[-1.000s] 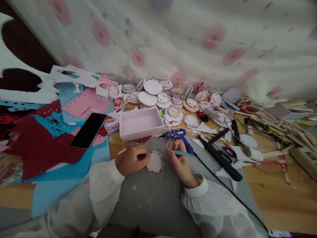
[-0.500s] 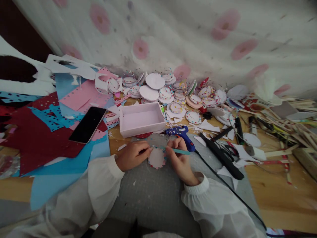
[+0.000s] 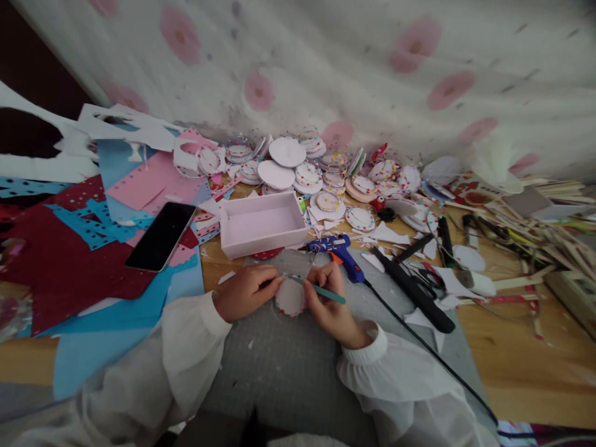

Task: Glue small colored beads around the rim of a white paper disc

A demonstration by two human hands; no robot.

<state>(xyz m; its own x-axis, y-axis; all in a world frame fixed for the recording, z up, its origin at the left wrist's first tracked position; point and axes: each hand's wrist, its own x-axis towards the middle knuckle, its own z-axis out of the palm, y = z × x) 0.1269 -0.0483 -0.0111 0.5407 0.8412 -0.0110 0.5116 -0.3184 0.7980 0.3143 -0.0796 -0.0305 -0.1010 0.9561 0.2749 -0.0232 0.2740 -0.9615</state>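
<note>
A white paper disc (image 3: 289, 297) with coloured dots round its rim lies on the grey cutting mat (image 3: 298, 366) in front of me. My left hand (image 3: 246, 292) is closed, its fingertips pinching the disc's left edge. My right hand (image 3: 328, 301) is closed round a thin teal stick (image 3: 321, 290), whose tip points left over the top of the disc. A clear plastic piece (image 3: 293, 264) lies just behind the disc.
A blue glue gun (image 3: 338, 249) with a black cord lies behind my right hand. Beyond are a pink-white box (image 3: 262, 225), a black phone (image 3: 161, 236) on coloured paper, several decorated discs (image 3: 321, 177), black tools (image 3: 412, 288), and wooden sticks (image 3: 535, 223) at right.
Both hands and the disc have shifted slightly left and up in view as the camera moved. The teal stick tilts lower over the disc; the grips look unchanged.
</note>
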